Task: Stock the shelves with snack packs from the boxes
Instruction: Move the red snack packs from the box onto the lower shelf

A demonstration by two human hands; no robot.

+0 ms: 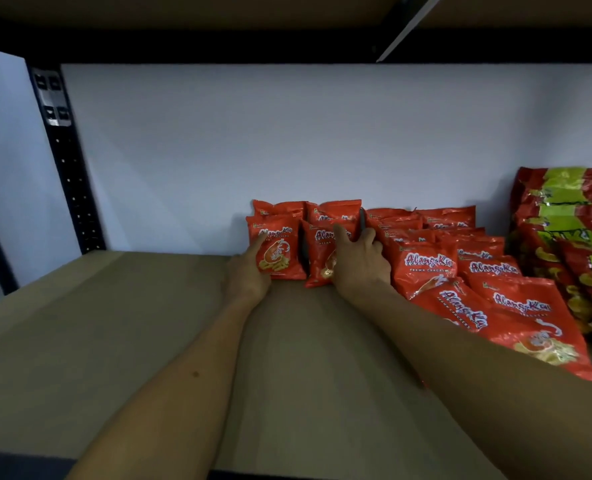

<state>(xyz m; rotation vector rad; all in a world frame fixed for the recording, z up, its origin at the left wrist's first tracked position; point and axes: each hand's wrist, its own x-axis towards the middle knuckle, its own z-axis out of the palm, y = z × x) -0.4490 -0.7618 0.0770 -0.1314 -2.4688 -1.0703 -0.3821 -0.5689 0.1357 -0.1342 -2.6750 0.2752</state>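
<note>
Both my arms reach deep into a brown shelf. My left hand grips the lower left edge of an upright red prawn cracker pack near the back wall. My right hand grips the neighbouring red pack, thumb across its front and fingers round its right side. More red packs stand behind these two. To the right, rows of the same red packs lean back towards the wall, the nearest one lying almost flat beside my right forearm.
Larger red and green snack bags fill the far right of the shelf. A white wall backs the shelf, and a black perforated upright stands at the left. The upper shelf's dark underside hangs close above.
</note>
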